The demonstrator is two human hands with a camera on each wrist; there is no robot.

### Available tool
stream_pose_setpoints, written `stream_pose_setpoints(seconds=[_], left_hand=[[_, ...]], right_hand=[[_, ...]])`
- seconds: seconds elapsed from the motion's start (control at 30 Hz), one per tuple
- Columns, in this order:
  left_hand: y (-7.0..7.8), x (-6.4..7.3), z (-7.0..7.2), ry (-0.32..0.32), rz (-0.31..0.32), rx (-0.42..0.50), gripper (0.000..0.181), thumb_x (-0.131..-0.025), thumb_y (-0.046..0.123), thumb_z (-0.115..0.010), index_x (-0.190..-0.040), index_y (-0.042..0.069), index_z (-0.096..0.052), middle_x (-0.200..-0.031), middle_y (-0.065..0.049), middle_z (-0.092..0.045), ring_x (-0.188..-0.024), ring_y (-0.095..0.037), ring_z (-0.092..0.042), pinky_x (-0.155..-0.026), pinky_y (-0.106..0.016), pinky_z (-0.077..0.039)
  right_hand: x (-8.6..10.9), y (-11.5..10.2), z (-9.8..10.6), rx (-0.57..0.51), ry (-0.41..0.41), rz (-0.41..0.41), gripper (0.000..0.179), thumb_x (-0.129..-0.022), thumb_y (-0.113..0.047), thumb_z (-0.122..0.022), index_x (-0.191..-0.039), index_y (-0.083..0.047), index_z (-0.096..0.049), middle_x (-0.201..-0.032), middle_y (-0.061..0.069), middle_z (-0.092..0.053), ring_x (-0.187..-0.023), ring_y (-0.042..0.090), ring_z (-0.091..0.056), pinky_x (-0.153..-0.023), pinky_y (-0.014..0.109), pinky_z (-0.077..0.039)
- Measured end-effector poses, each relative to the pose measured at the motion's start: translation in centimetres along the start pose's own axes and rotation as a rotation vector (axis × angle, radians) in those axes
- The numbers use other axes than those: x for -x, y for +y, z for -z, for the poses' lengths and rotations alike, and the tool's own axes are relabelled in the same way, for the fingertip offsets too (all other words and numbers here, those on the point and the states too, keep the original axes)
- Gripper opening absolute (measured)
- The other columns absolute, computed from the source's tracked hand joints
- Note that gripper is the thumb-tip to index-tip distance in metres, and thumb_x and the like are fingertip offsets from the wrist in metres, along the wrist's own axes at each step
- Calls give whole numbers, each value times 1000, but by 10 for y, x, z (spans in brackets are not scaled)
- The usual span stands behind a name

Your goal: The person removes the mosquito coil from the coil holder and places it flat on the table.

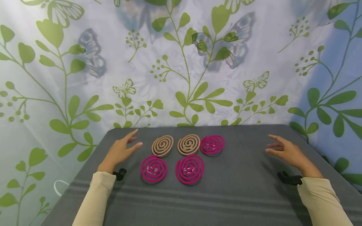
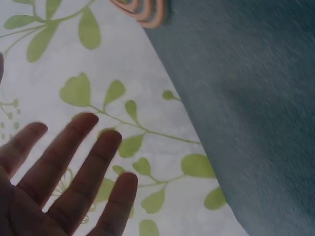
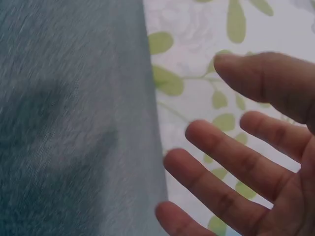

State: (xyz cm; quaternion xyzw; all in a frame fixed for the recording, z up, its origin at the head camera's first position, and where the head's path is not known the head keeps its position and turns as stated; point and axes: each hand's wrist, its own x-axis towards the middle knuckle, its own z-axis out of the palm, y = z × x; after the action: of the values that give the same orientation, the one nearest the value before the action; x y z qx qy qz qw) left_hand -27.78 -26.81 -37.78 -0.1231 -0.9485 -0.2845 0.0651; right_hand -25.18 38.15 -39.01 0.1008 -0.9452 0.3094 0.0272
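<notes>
Clock bearings are taken from my head view, with twelve towards the patterned backdrop (image 1: 147, 67). My left hand (image 1: 118, 153) has its fingers stretched and parted, and it carries nothing. The governing relation, in my judgement, is from this hand to the left tan coil (image 1: 162, 144), which lies at about three o'clock, near the fingertips but apart from them. The left front pink coil (image 1: 153, 169) lies at about four o'clock from the same hand. My right hand (image 1: 289, 153), likewise spread and holding nothing, is well apart from the group; its nearest piece, the rear pink coil (image 1: 211, 145), lies at nine o'clock. The left hand is therefore nearer to the left tan coil. That coil lies on the grey table (image 1: 240, 201) and is a flat round spiral, so I record no true long axis; it appears slightly drawn out from between one and two o'clock to between seven and eight, possibly through viewing angle. I cannot fix where its outer end points. The right front pink coil (image 1: 189, 169) shows its outer end at roughly ten to eleven o'clock.
</notes>
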Motion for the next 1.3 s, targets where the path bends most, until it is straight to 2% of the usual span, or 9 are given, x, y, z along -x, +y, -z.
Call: stream_pose_setpoints(seconds=[0.17, 0.27, 0.37, 0.47, 0.53, 0.7, 0.77, 1.07, 1.3], left_hand=[[10, -1, -1, -47, -56, 100, 77, -108, 40, -70, -171, 14, -35, -154, -25, -58, -143, -50, -52, -112, -74, -40], [18, -2, -2, -82, -87, 134, 76, -107, 36, -71, -171, 13, -36, -154, -25, -58, -144, -51, -52, -114, -72, -40], [26, -2, -5, -113, -107, 168, 75, -107, 34, -73, -170, 13, -37, -153, -23, -60, -144, -50, -51, -115, -71, -39], [32, -2, -9, -135, -114, 204, 75, -105, 31, -75, -169, 13, -40, -151, -23, -61, -143, -49, -52, -114, -72, -40], [35, 0, -12, -147, -121, 232, 75, -104, 30, -77, -168, 13, -41, -151, -23, -62, -143, -49, -53, -113, -74, -40], [45, 3, -20, -182, -189, 277, 72, -103, 27, -78, -165, 9, -45, -152, -24, -61, -140, -48, -56, -113, -74, -39], [50, 4, -23, -196, -213, 287, 72, -102, 26, -79, -164, 7, -46, -151, -24, -61, -141, -47, -56, -113, -74, -40], [69, 10, -40, -256, -304, 343, 76, -97, 20, -85, -161, 2, -48, -150, -25, -61, -139, -44, -57, -113, -71, -41], [82, 14, -49, -315, -329, 376, 79, -94, 19, -88, -161, 5, -49, -152, -19, -61, -141, -46, -55, -115, -68, -42]], right_hand=[[0, -10, -2, -84, -51, 58, 71, -108, -14, -70, -162, 13, -32, -137, 38, -64, -121, 55, -66, -91, 63, -58], [-1, -15, -5, -107, -74, 84, 69, -108, -15, -70, -161, 12, -35, -136, 35, -66, -114, 33, -74, -88, 50, -61], [-2, -20, -8, -134, -93, 109, 67, -108, -14, -70, -161, 11, -38, -135, 32, -67, -106, 9, -73, -84, 36, -60], [-3, -23, -13, -192, -110, 160, 64, -107, -10, -70, -158, 13, -40, -134, 33, -68, -102, -1, -71, -82, 28, -59], [-3, -26, -16, -234, -115, 202, 60, -106, -7, -70, -157, 13, -43, -131, 28, -71, -102, -2, -71, -82, 26, -59], [-4, -34, -24, -326, -138, 292, 52, -104, -2, -70, -154, 2, -54, -125, -7, -76, -106, 2, -72, -84, 24, -59], [-5, -38, -28, -367, -150, 306, 51, -104, -2, -71, -153, -4, -57, -123, -14, -75, -108, 6, -73, -85, 23, -58], [-9, -53, -53, -504, -187, 394, 51, -101, 4, -72, -145, -20, -67, -121, -9, -76, -106, 13, -75, -88, 24, -59], [-14, -62, -70, -522, -203, 435, 47, -99, 4, -75, -144, -7, -66, -118, -1, -77, -101, 19, -77, -86, 28, -61]])
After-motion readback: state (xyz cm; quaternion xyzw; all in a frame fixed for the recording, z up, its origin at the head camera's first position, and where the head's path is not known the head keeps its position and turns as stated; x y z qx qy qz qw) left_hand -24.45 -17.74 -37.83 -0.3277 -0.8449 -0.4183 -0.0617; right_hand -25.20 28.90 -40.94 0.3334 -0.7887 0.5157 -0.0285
